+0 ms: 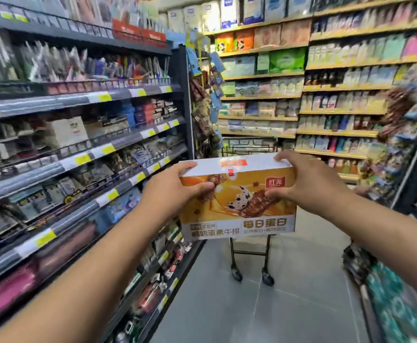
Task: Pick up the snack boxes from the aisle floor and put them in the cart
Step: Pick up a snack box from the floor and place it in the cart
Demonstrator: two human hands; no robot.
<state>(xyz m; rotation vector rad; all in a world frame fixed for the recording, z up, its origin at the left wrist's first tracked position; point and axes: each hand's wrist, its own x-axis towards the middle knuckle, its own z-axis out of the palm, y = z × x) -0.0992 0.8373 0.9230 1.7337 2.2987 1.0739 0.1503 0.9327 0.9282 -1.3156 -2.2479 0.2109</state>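
Note:
An orange and white snack box [237,209] with upside-down print is held up in the air at chest height. My left hand [175,186] grips its left end, thumb on the front face. My right hand [304,181] grips its right end the same way. Directly behind the box stands a black wire shopping cart [249,258]; its basket rim shows above the box and its legs and wheels show below. The box hides most of the basket.
Dark shelving [79,154] full of goods runs along the left of the aisle. Yellow shelves [326,112] fill the far wall. Hanging snack packs [400,144] crowd the right side. Grey tiled floor [289,293] lies between me and the cart.

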